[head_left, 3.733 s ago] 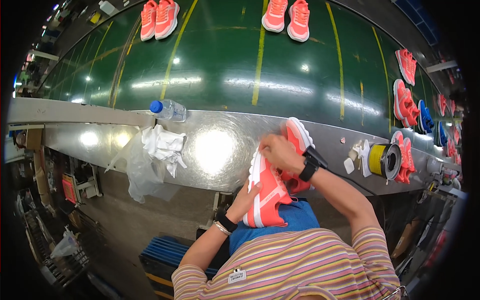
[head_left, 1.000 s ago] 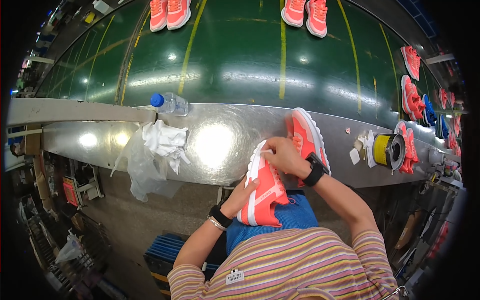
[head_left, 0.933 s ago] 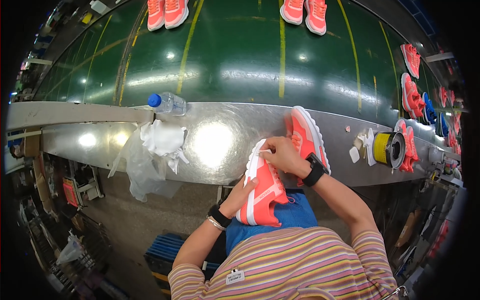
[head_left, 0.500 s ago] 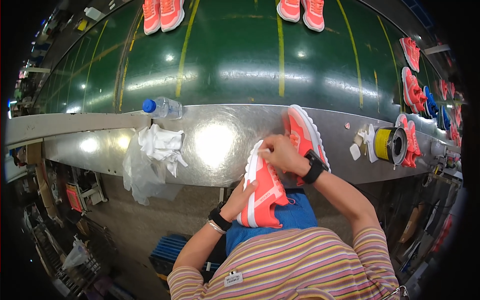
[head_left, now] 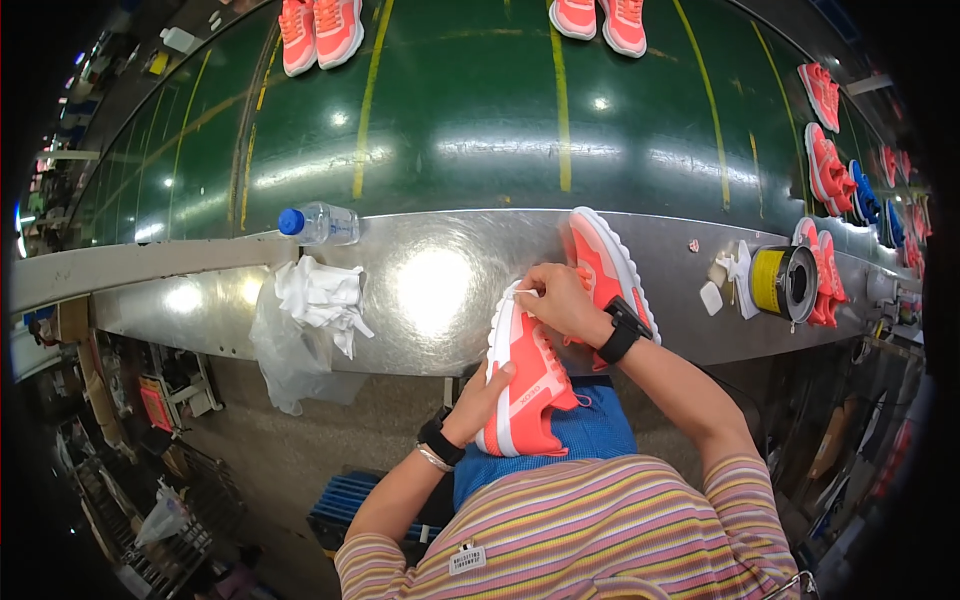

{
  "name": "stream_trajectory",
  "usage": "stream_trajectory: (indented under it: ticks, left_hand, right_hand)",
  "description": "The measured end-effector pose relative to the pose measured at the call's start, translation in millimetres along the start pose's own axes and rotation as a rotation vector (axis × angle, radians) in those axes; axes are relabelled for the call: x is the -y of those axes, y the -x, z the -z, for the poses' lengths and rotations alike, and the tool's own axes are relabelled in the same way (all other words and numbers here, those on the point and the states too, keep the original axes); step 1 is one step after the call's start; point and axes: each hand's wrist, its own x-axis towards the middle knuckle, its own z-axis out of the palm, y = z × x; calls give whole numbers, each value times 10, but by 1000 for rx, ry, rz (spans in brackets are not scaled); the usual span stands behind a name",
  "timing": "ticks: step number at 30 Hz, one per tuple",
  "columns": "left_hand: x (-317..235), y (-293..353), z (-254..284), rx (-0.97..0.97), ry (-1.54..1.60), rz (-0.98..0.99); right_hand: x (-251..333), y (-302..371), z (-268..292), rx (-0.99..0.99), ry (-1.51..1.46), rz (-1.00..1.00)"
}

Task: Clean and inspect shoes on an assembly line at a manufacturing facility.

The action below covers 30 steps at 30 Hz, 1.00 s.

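Observation:
A coral sneaker with a white sole [head_left: 528, 400] is tilted on its side at the near edge of the bench, over my lap, toe pointing away. My left hand [head_left: 480, 402] is closed around its sole side, thumb on the upper. At the toe, my right hand [head_left: 563, 302] pinches a small white strip [head_left: 524, 291] against the sole edge; whether it is cloth or something else is too small to tell. Just beyond that hand lies a second coral sneaker [head_left: 600, 245], partly covered by my wrist.
On the metal bench [head_left: 400, 345] are a water bottle [head_left: 328, 224], white rags [head_left: 322, 295] on a plastic bag [head_left: 283, 355], and a yellow-labelled can [head_left: 783, 283] beside white scraps [head_left: 711, 297]. More sneakers [head_left: 337, 30] stand on the green conveyor belt [head_left: 450, 110].
My right fingers have shifted slightly at the toe, and the white strip shows more clearly between them and the sole. The left hand keeps its hold; the whole view has tilted a little.

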Motion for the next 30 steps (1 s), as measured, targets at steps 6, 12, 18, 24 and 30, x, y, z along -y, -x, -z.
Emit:
stream_trajectory:
  ticks: [6, 12, 18, 24, 30]
  left_hand:
    - [34, 22, 15, -31, -63, -4]
    - [5, 26, -47, -34, -54, -14]
    - [-18, 42, -62, -54, -71, -3]
    - [25, 5, -13, -57, -139, -32]
    - [5, 34, -63, -74, -121, -36]
  right_hand:
    - [62, 256, -145, -62, -9, 189]
    - [-72, 26, -63, -98, 10, 137]
    - [-70, 94, -78, -74, -31, 149]
    - [58, 185, -72, -87, 33, 204]
    - [7, -26, 18, -132, 86, 127]
